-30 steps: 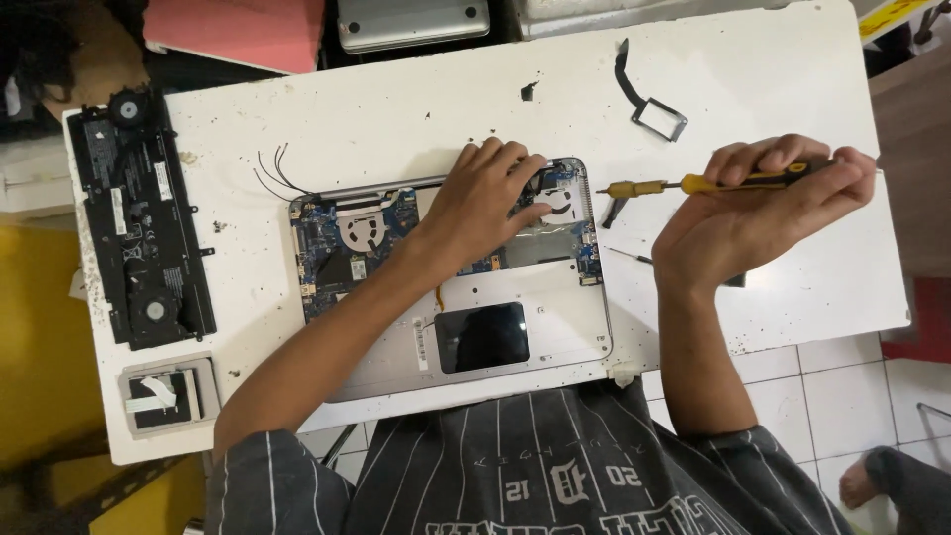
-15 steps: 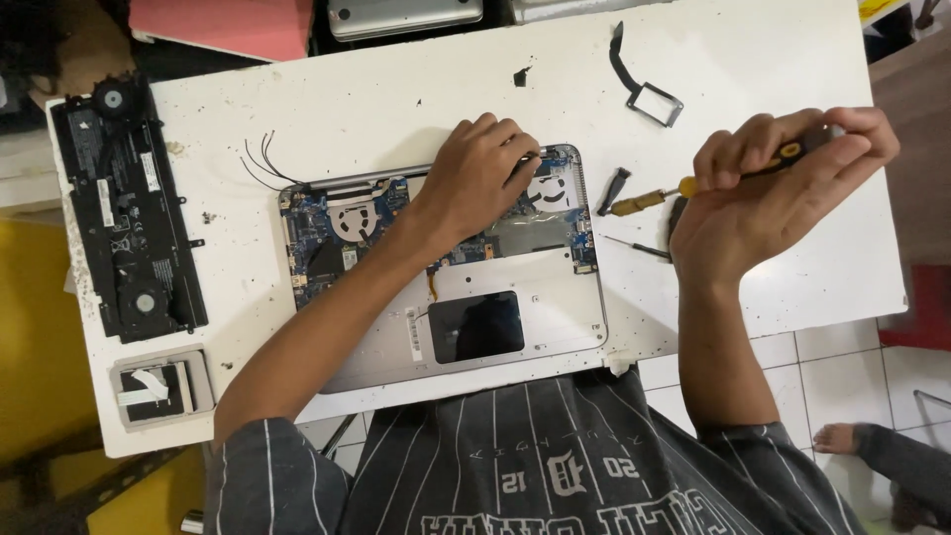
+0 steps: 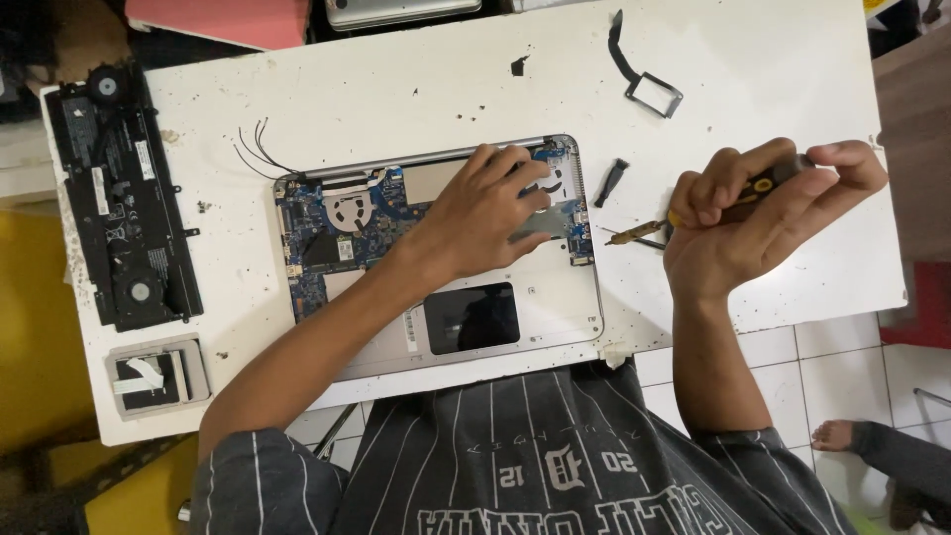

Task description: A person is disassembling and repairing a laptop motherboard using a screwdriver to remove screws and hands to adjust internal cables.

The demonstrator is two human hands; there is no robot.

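While the left hand [image 3: 485,213] lies flat, fingers spread, on the opened laptop's [image 3: 436,263] blue circuit board, the right hand [image 3: 753,213] is fisted around a yellow-and-black screwdriver [image 3: 693,213]. Both sit on the scuffed white table [image 3: 396,89].

This is looking like a small electronics repair workshop. An opened laptop [image 3: 436,258] is lying on a scuffed white worktop [image 3: 396,79], its blue circuit board showing under the left grip [image 3: 485,213]. A pulled-out battery and fan assembly [image 3: 124,198] is sitting well to the left of that grip, and loose brackets [image 3: 654,94] are lying above the right grip [image 3: 753,213], which is holding a screwdriver [image 3: 644,234].
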